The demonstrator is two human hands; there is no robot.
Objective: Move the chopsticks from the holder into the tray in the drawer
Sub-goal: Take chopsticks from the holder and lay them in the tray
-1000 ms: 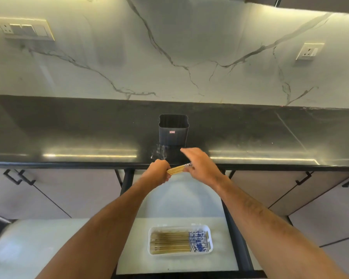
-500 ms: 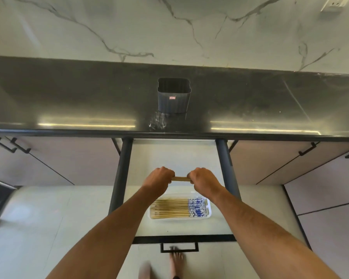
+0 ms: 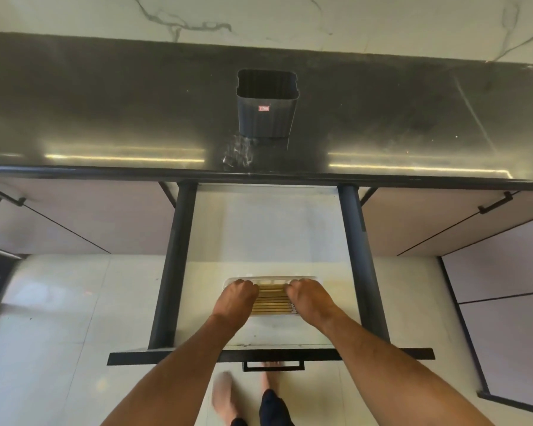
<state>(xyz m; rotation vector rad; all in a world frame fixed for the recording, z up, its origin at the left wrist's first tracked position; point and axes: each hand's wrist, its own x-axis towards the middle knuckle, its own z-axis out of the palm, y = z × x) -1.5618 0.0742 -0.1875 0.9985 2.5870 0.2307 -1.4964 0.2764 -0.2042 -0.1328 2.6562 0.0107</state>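
Both hands are down in the open drawer [image 3: 216,229] right now, sitting over the white plastic tray [image 3: 271,278]. The left hand [image 3: 236,298] and right hand [image 3: 310,298] have their fingers curled in toward each other at the two ends of the chopsticks [image 3: 271,299], which lie flat and side by side across the tray, pale bamboo with a smooth straight grain look. Honestly I can't tell if either hand is actually clenched around a stick or just resting on the pile, since the knuckles cover the ends. The tray is a shallow rounded rectangle, sitting toward the front of the drawer's light, matte floor, between the two dark round rails. Up on the counter [image 3: 105,112], which is dark polished stone with strip-light reflections, the holder [image 3: 266,118] stands upright, a black ribbed plastic tub with a squarish rounded mouth and a tiny red label, nothing visible sticking out of it. The wall behind is veined white marble, and bare feet show below the drawer front.
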